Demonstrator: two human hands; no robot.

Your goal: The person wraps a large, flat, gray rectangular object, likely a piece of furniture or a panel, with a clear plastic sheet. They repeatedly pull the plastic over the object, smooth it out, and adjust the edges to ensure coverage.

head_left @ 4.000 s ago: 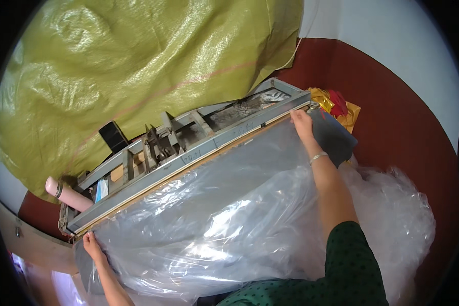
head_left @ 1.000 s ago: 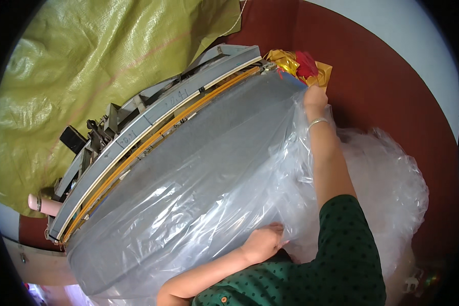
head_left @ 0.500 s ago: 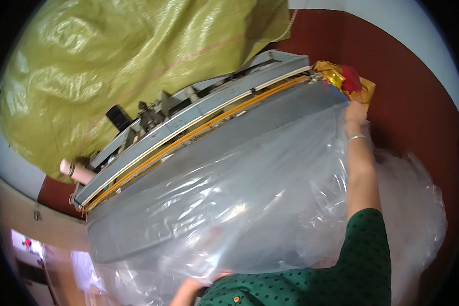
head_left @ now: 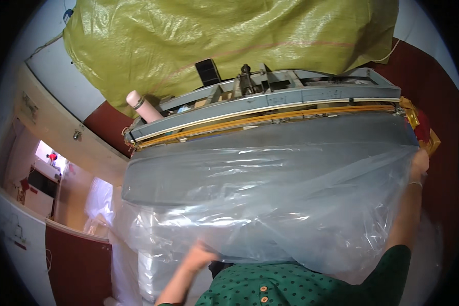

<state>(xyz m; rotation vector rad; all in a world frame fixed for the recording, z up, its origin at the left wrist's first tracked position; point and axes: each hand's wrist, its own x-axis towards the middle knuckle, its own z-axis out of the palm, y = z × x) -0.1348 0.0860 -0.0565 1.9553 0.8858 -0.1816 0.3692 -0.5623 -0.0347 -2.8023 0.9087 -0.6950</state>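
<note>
A wide sheet of clear plastic film (head_left: 229,191) lies over a grey table surface (head_left: 290,131) and hangs down toward me. My right hand (head_left: 419,163) is closed on the film's right edge, at the far right end of the table beside gold and red wrapping. Lower and nearer my body, my left hand (head_left: 199,256) has its fingers bent around the film's near edge; it is slightly blurred. The film between both hands is loosely stretched, with creases and bright reflections.
Behind the film runs a long grey metal frame (head_left: 270,98) with orange strips (head_left: 270,116). On it stand a pink bottle (head_left: 144,107) and a black phone-like slab (head_left: 207,72). A large yellow-green woven sheet (head_left: 229,35) hangs behind. An open doorway (head_left: 66,188) is at left.
The view has turned, so the table looks more level and more of the doorway shows. My left hand has come up further into view; my right hand stays at the film's right edge.
</note>
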